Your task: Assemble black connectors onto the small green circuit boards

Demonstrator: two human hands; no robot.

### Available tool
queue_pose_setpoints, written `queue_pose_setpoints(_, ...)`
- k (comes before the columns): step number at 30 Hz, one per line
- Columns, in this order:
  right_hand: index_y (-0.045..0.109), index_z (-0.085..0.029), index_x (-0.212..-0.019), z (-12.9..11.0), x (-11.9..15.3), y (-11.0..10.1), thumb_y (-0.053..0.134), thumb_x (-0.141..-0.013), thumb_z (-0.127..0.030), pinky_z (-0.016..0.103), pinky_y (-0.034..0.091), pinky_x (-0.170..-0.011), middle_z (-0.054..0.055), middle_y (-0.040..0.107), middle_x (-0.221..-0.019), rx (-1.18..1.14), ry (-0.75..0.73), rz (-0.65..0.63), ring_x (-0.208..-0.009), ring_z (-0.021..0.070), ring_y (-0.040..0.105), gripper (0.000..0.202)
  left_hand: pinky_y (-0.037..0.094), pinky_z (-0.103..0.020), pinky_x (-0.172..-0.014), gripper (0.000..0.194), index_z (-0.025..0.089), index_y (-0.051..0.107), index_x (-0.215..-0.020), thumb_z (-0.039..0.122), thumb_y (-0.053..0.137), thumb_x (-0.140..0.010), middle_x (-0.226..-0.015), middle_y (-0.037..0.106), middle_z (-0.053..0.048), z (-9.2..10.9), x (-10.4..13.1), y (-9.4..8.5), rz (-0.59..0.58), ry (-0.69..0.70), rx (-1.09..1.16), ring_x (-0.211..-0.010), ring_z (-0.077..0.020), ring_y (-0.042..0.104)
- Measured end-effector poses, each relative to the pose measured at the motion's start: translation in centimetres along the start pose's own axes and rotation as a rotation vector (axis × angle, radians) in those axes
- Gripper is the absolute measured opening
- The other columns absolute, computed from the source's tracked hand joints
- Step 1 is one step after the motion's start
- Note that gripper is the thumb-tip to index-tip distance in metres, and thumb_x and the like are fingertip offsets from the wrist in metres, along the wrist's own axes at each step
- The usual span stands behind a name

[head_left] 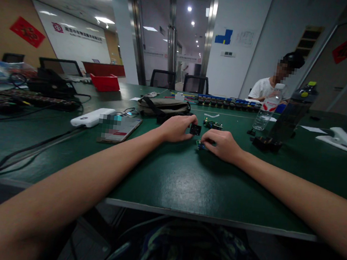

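Note:
Between finger and thumb, my left hand (179, 128) holds a small black square part (195, 129) above the green table (167, 180). Close by on the right, my right hand (224, 146) pinches a small circuit board (200, 145) with green and blue on it. The two held pieces are near each other but look apart. Just beyond my right hand, another green circuit board (213, 125) lies on the table, with a pale strip (211, 115) behind it.
A phone (119, 130) and white power bank (93, 117) with cables lie left. Behind are a grey pouch (163, 107) and red bin (105, 83). On the right stand a water bottle (267, 110), a dark bottle (293, 115) and a white tool (339, 140). A person (263, 89) sits beyond.

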State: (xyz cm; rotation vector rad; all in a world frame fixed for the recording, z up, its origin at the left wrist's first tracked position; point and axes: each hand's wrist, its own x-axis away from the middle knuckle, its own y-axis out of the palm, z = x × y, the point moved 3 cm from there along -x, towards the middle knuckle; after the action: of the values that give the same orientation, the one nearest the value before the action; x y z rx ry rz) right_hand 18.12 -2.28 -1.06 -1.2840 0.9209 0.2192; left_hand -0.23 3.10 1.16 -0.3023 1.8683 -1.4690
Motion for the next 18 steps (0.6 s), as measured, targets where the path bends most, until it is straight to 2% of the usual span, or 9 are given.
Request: queue_pose_setpoints(18,0.064,-0.018,-0.083,-0.03,0.02,0.10,0.055,-0.089,-0.012,0.024,0.046,-0.067,0.004,0.069,-0.078,0.032,-0.011,-0.003,-0.070,0.0142,0.062,0.012,0.050,-0.033,-0.083,0.038,0.019,0.053,-0.114,0.030,0.064,-0.079,-0.106,0.070,-0.008,0.08,-0.01,-0.07,-0.004,0.007,-0.011,-0.097,-0.0252,0.068)
